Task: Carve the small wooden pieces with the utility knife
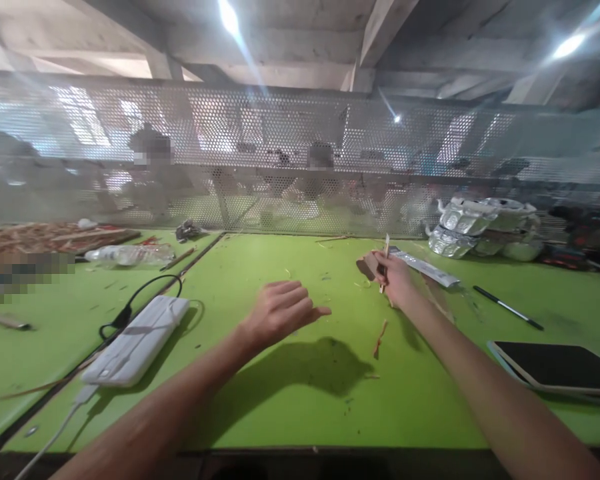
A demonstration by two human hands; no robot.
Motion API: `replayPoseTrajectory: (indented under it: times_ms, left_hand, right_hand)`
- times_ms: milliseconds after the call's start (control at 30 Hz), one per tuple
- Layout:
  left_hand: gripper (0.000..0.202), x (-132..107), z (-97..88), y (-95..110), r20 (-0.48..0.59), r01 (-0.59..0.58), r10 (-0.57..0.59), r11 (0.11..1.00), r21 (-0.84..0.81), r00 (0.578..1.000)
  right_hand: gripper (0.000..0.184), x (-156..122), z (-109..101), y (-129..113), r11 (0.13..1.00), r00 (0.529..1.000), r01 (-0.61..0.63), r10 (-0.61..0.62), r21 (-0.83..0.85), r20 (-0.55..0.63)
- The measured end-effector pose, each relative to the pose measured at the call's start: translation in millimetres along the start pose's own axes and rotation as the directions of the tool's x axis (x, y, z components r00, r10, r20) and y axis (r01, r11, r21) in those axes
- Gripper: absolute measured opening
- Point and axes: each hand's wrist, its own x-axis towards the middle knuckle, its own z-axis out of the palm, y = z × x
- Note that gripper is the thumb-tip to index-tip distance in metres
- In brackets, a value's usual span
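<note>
My left hand (283,310) hovers above the green table, its fingers curled under and its thumb pointing right. No object shows in it, though the palm faces away. Farther off to the right, my right hand (395,277) grips a thin, narrow stick-like piece (387,244), pale at its upper end; its exact kind is unclear. A brown flat patch (367,267) lies beside those fingers, partly hidden. Just behind the right wrist is a silvery-white flat packet (427,268). A small brown scrap (380,339) rests on the tabletop between the two forearms.
At left sit a white power bank (137,343) with cables, a clear plastic bottle (130,255) and a heap of wood strips (45,237). On the right are a pen (507,307), a dark-screened tablet (565,367) and foil-like silver objects (460,227). A perforated metal screen (280,127) borders the table's back; people show behind it.
</note>
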Motion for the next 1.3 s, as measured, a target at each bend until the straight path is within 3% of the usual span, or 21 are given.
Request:
replayPoseTrajectory:
  times_ms: [67, 133, 267, 400, 567, 667, 767, 900, 1067, 1300]
  left_hand:
    - [0.055, 1, 2.6, -13, -0.044, 0.055, -0.056, 0.998, -0.017, 0.997]
    - [0.054, 1, 4.3, -25, -0.041, 0.192, -0.196, 0.978, -0.080, 0.980]
    - [0.048, 1, 7.9, -38, 0.118, 0.460, -0.445, 0.842, -0.280, 0.888]
    - [0.065, -1, 13.5, -35, 0.340, 0.524, -0.419, 0.785, -0.330, 0.842]
    - [0.081, 1, 16.2, -22, 0.479, 0.614, -0.430, 0.711, -0.342, 0.765]
    - [0.095, 2, 19.3, -14, 0.515, 0.640, -0.425, 0.676, -0.365, 0.744]
    - [0.100, 0, 27.4, -10, 0.494, 0.636, -0.434, 0.670, -0.382, 0.754]
    - [0.086, -5, 35.2, -13, 0.364, 0.627, -0.510, 0.631, -0.457, 0.779]
    - [0.066, -4, 28.8, -21, 0.334, 0.671, -0.607, 0.493, -0.554, 0.721]
    - [0.051, -1, 21.4, -23, 0.268, 0.549, -0.582, 0.384, -0.742, 0.768]
  right_hand:
    - [0.022, -2, 4, 2, 0.999, 0.999, -0.038, 0.038, 0.021, -0.008]
    - [0.022, -6, 10, 3, 0.998, 0.998, -0.063, 0.062, -0.021, -0.022]
    - [0.028, -16, 25, -4, 0.979, 1.000, 0.006, -0.011, -0.201, -0.025]
    - [0.038, -35, 42, -18, 0.950, 0.993, 0.112, -0.120, -0.291, -0.012]
    - [0.052, -60, 64, -33, 0.995, 1.000, 0.000, 0.002, -0.097, 0.029]
    - [0.060, -70, 72, -38, 1.000, 0.999, 0.010, -0.009, -0.011, 0.033]
    - [0.059, -74, 74, -38, 1.000, 0.999, 0.003, -0.004, 0.024, 0.032]
    - [0.055, -67, 70, -29, 1.000, 0.992, 0.006, -0.007, 0.002, 0.124]
    - [0.058, -53, 60, -19, 0.956, 0.972, 0.224, -0.204, -0.192, 0.119]
    - [0.052, -56, 55, -11, 0.898, 0.908, 0.318, -0.196, -0.304, 0.371]
